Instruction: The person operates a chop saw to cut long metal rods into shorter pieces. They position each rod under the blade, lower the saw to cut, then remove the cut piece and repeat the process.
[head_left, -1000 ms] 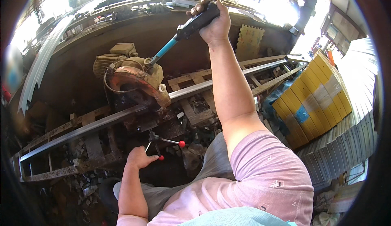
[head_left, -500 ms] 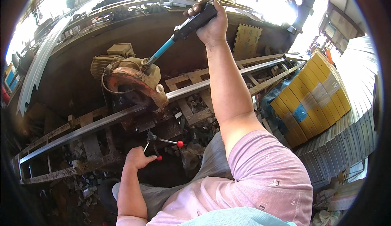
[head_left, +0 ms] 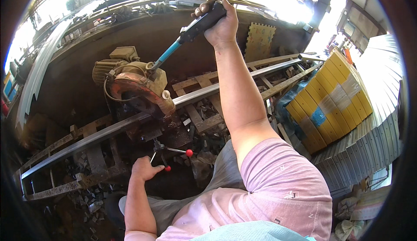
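Note:
My right hand is raised and wrapped round the black grip of a lever with a blue shaft. That shaft runs down to a cut-off saw, which has a dusty motor and a worn reddish blade guard. Under the guard, a long silver metal profile passes through the saw; where the blade meets it is dark and hard to see. Lower left, my left hand is closed on a spoke of a clamp handle with red ball knobs, its thumb by the lower knob.
Wooden ladder-like racks support the profile on both sides. Small metal offcuts litter the floor. To the right stand a stack of yellow panels and ribbed metal sheets. More silver profiles lean at the far left.
The whole view has shifted slightly. Both hands keep their holds on the lever and the clamp handle; the profile stays in the saw.

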